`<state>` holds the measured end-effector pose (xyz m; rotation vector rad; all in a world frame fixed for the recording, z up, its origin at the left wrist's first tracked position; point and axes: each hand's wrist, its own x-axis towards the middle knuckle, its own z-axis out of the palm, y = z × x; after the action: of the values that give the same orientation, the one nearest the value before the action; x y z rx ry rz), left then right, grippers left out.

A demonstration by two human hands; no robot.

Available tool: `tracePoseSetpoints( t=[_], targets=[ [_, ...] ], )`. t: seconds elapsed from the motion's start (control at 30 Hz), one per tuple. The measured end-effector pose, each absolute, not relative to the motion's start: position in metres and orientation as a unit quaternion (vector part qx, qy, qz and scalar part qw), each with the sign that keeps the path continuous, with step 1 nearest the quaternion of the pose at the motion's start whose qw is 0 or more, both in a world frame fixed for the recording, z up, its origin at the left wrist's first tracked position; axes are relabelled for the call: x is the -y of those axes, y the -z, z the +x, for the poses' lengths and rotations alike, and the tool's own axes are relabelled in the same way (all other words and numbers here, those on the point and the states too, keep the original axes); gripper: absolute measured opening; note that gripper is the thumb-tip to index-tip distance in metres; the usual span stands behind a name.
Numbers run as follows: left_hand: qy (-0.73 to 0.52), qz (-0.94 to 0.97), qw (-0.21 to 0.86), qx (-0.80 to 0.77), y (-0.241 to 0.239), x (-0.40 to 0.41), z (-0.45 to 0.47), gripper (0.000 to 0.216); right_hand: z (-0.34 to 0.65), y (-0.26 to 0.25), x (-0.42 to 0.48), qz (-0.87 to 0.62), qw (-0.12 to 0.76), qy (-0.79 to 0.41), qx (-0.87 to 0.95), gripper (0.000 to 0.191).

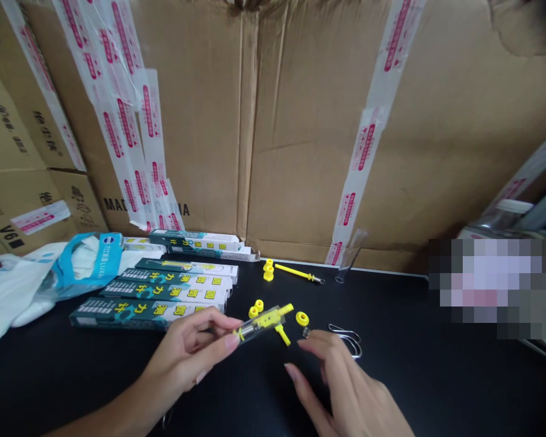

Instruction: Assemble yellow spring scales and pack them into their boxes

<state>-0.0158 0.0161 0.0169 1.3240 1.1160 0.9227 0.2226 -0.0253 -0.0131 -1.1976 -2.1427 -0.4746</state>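
My left hand [193, 349] pinches the near end of a clear spring-scale tube [259, 325]. Inside the tube are a metal spring and a yellow rod, whose end sticks out at the far side. My right hand [346, 376] is open, its thumb and forefinger apart, just right of the tube. By the forefinger tip is a small shiny metal piece [306, 332], too small to name. Beneath the tube lies a short yellow rod [283, 335]. A yellow ring cap [303, 318] sits beyond my right fingers, and bent metal hooks [348, 340] lie to its right.
Yellow caps [256, 308] and more yellow end pieces [268, 270] stand on the black table. Near them lie a yellow rod with a spring [299, 273] and a clear tube leaning on the cardboard [351, 255]. Printed boxes [164, 291] and a plastic bag [77, 267] are left.
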Motion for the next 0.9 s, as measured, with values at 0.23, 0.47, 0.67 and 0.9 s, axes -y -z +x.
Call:
tracePoseSetpoints(
  t=[0.23,0.47,0.67,0.9],
  targets=[
    [-0.34,0.605,0.551,-0.463,-0.012,-0.013,-0.019,0.034,0.228,0.003,0.018,-0.465,0.294,0.207,0.809,0.035],
    [-0.326,0.6,0.568,-0.46,-0.014,-0.013,-0.017,0.033,0.23,0.006,0.022,-0.419,0.287,0.165,0.845,0.026],
    [-0.338,0.602,0.562,-0.456,-0.006,-0.019,-0.018,0.036,0.241,0.006,0.006,-0.518,0.329,0.111,0.781,0.041],
    [-0.346,0.591,0.564,-0.462,-0.014,-0.015,-0.015,0.031,0.241,-0.008,-0.07,-0.584,0.334,-0.06,0.737,0.025]
  ],
)
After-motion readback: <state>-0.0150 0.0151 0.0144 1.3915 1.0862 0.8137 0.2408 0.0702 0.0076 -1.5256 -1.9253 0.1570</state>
